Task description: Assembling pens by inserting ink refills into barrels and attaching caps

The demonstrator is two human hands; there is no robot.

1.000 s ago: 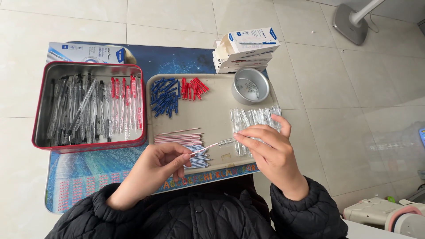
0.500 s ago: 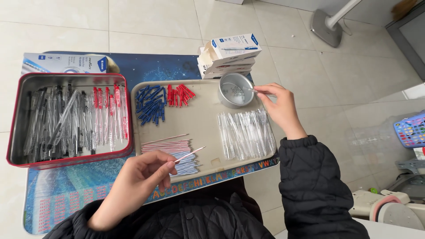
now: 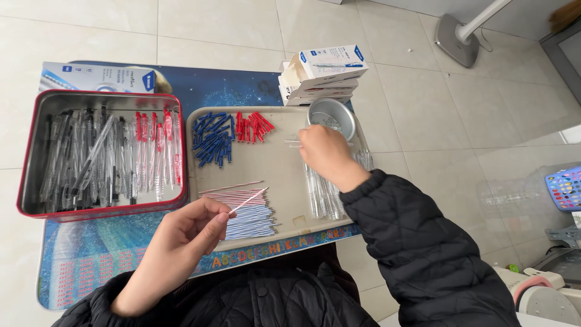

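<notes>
My left hand (image 3: 187, 233) pinches a thin pen refill (image 3: 247, 200) above the pile of striped refills (image 3: 248, 215) at the front of the beige tray (image 3: 278, 166). My right hand (image 3: 324, 151) hovers over the tray's back right, just in front of the small metal bowl (image 3: 331, 116). Its fingers are closed on a thin clear pen barrel (image 3: 293, 143) that sticks out to the left. Clear barrels (image 3: 324, 197) lie under my right wrist, partly hidden by it. Blue caps (image 3: 212, 138) and red caps (image 3: 253, 126) sit at the back of the tray.
A red-rimmed metal tin (image 3: 103, 213) full of assembled pens stands left of the tray. Stacked white and blue boxes (image 3: 321, 72) sit behind the bowl, another box (image 3: 97, 77) behind the tin. A fan base (image 3: 460, 39) and a blue basket (image 3: 566, 188) are on the tiled floor to the right.
My right hand left the front of the tray, reached to the metal bowl, and now sits just in front of it. My left hand kept the refill over the refill pile.
</notes>
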